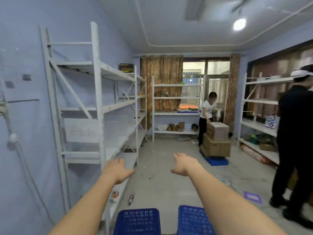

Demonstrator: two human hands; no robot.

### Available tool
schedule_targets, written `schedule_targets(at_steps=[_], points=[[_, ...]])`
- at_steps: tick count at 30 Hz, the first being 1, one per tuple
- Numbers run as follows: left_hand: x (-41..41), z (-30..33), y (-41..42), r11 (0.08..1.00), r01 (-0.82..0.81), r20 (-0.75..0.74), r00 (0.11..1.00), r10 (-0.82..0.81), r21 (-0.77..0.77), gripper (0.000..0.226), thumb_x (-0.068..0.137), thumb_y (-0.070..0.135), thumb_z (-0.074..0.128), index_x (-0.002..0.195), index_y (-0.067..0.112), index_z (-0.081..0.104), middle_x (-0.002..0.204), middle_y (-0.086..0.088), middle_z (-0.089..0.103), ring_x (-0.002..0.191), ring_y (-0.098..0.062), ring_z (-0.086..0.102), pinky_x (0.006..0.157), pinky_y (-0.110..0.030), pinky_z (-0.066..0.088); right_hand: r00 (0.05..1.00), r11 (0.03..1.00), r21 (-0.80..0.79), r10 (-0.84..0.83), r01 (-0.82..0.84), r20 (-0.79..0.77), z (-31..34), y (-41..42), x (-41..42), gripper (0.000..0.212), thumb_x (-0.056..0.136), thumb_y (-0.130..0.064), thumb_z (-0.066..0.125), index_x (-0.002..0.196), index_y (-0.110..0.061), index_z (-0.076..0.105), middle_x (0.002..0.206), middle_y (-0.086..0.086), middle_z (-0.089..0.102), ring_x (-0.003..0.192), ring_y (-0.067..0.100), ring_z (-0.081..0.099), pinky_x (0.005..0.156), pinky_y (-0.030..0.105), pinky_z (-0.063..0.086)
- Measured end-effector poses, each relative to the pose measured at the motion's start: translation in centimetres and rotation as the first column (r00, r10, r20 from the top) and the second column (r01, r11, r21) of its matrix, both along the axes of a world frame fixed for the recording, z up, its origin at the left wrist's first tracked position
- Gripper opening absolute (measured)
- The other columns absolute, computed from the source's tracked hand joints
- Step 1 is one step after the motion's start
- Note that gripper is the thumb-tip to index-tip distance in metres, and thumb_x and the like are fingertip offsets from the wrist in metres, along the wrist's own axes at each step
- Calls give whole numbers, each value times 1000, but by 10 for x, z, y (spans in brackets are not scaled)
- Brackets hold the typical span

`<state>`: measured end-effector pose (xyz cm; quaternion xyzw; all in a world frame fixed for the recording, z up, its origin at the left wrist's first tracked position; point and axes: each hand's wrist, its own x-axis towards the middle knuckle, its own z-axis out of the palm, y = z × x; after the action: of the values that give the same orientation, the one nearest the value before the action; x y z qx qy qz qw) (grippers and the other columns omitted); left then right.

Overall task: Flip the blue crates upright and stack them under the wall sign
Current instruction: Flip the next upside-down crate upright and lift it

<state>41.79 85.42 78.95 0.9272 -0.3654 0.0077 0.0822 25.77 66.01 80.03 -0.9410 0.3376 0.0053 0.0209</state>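
Two blue perforated crates lie bottom-up on the floor at the lower edge of the head view, the left crate (138, 221) and the right crate (192, 221) side by side with a gap between them. My left hand (116, 172) and my right hand (183, 164) are stretched forward well above the crates, fingers apart, holding nothing. A white paper sign with red writing (81, 130) hangs on the left wall behind the shelf frame.
White metal shelving (98, 106) lines the left wall, with more racks at the back (176, 99) and right (260, 122). A person (205, 116) stands by stacked cardboard boxes (217, 139) on a blue pallet. Another person in black (294, 141) stands at the right. Litter dots the floor.
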Motion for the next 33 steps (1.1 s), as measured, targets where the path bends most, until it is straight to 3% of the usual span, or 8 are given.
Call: schedule_targets(at_steps=[3,6,11,19,23,33], points=[[-62,0,-80,997,78,-23,997,-79,-5,74,89,57,38,147,10,32,152,-16,36,137,-31,36,113,-38,30,995,996,15,-93,93,-29,0,-55,-71,77,91,-46,49,152,-15,15,158,6,22,144,25,25,110,42,33],[-127,-7,-151,980,201,-32,979,-200,11,77,89,56,39,150,11,26,156,-13,29,143,-28,27,118,-39,19,984,984,23,-173,174,-30,-4,-101,-129,68,89,-44,50,146,-12,28,151,8,33,136,28,37,103,42,38],[-173,-16,-229,954,296,-43,955,-294,47,80,86,57,38,151,14,24,158,-9,25,147,-25,20,120,-39,11,967,965,67,-252,255,-41,-10,-159,-184,68,87,-40,49,146,-14,29,152,9,33,136,28,37,103,41,38],[-152,-50,-306,949,303,-77,952,-296,86,79,87,58,38,151,13,24,156,-11,30,143,-26,28,117,-38,18,955,945,138,-290,296,-67,-47,-230,-180,66,88,-37,49,146,-11,31,151,10,37,134,30,41,108,42,38],[-122,-83,-346,950,290,-168,948,-269,114,78,90,56,38,152,11,21,157,-13,28,143,-28,28,117,-37,21,956,950,135,-267,283,-126,-70,-265,-149,68,90,-37,49,148,-9,27,153,9,33,135,30,39,109,43,37],[-42,-114,-476,957,282,-252,933,-258,65,75,90,54,39,149,10,26,155,-14,32,140,-28,34,112,-35,28,939,925,181,-308,333,-156,-105,-379,-88,59,89,-39,49,139,-11,37,147,8,39,130,29,44,101,40,39]])
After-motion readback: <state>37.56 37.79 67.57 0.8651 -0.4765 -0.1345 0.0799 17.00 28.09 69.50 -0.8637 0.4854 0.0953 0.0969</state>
